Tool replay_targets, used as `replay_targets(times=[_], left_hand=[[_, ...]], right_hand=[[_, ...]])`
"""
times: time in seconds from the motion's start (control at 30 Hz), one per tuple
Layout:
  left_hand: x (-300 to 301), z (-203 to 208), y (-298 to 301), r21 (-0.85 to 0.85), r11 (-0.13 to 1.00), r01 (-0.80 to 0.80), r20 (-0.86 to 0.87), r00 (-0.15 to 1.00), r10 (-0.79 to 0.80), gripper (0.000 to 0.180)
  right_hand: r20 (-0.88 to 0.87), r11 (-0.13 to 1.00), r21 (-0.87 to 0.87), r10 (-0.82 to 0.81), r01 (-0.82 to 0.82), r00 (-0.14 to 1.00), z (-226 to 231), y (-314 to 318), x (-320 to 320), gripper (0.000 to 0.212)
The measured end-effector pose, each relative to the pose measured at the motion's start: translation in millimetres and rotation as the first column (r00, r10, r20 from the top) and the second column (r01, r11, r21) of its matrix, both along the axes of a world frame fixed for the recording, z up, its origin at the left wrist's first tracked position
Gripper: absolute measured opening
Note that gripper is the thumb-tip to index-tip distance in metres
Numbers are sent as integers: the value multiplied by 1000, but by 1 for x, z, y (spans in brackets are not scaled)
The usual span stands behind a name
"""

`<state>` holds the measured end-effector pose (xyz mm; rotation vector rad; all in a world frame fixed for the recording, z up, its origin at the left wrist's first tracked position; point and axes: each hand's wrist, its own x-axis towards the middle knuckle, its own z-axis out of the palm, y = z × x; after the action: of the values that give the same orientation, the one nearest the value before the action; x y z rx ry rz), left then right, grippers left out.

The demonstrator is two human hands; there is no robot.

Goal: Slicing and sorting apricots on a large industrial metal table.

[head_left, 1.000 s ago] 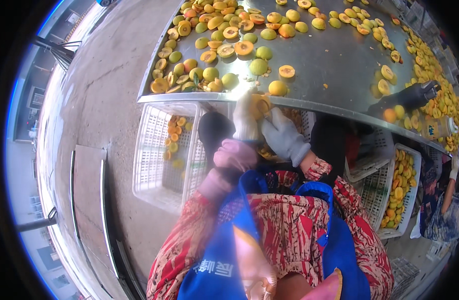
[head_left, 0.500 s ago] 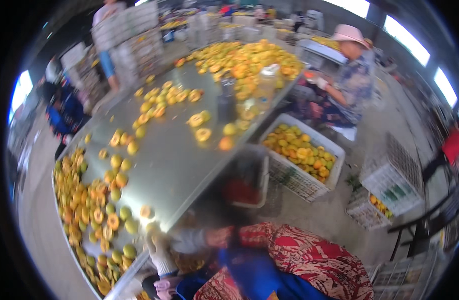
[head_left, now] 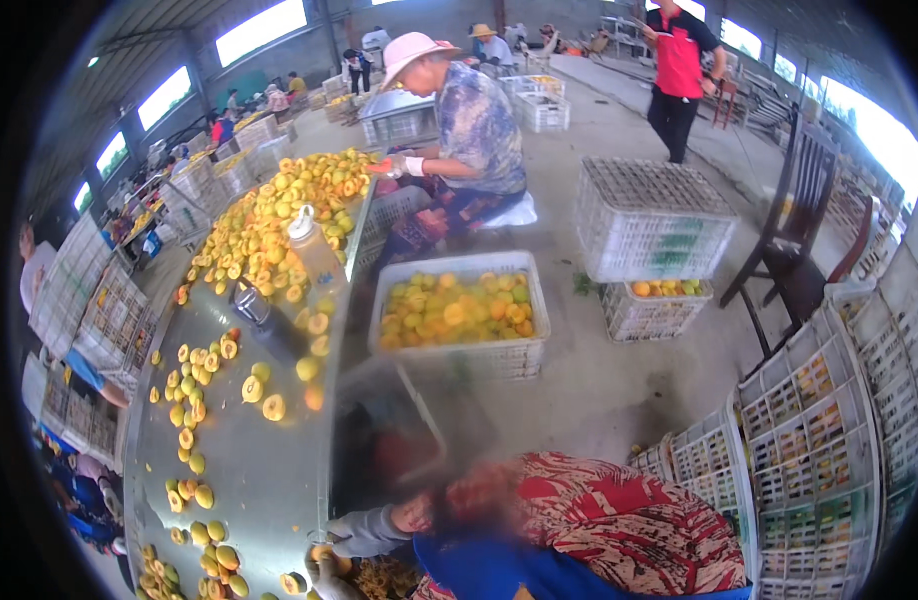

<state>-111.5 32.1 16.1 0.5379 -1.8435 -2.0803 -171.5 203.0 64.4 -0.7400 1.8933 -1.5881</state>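
At the table's near edge, my right hand (head_left: 365,532) in a grey glove meets my left hand (head_left: 331,578) in a whitish glove. Between them shows a small part of a yellow peach or apricot (head_left: 325,552); my left fingers are closed round it. My right fingers are bent in against it, and anything in their grip is hidden. A halved fruit (head_left: 292,583) lies on the metal table (head_left: 279,450) just left of my hands. Below them is a brownish heap of scraps (head_left: 387,577), partly covered by my arms.
Whole and halved fruits (head_left: 207,550) line the table's left side; a large pile (head_left: 289,205) covers its far end. A dark cup (head_left: 264,320) and a clear bottle (head_left: 314,250) stand there. A crate of fruit (head_left: 459,310), stacked crates (head_left: 799,440), a chair (head_left: 794,230) and a seated co-worker (head_left: 474,130) are rightward.
The view has swung to the right, so more crates, the chair and a standing person show. My hands appear lower in the picture, still together at the table edge.
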Motion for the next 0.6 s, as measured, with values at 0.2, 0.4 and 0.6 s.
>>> replay_targets(times=[0.2, 0.4, 0.6], left_hand=[[-33, -30, -75, -116, 993, -5, 60, 998, 12, 23], [-19, -97, -139, -169, 986, -15, 295, 953, 66, 21], [-16, -39, -86, -223, 965, 141, 581, 814, 16, 29]], right_hand=[[368, 997, -23, -58, 72, 928, 2, 31, -15, 27], [441, 964, -81, -194, 254, 876, -29, 45, -37, 25], [278, 935, -65, -319, 349, 906, -27, 61, -45, 18]])
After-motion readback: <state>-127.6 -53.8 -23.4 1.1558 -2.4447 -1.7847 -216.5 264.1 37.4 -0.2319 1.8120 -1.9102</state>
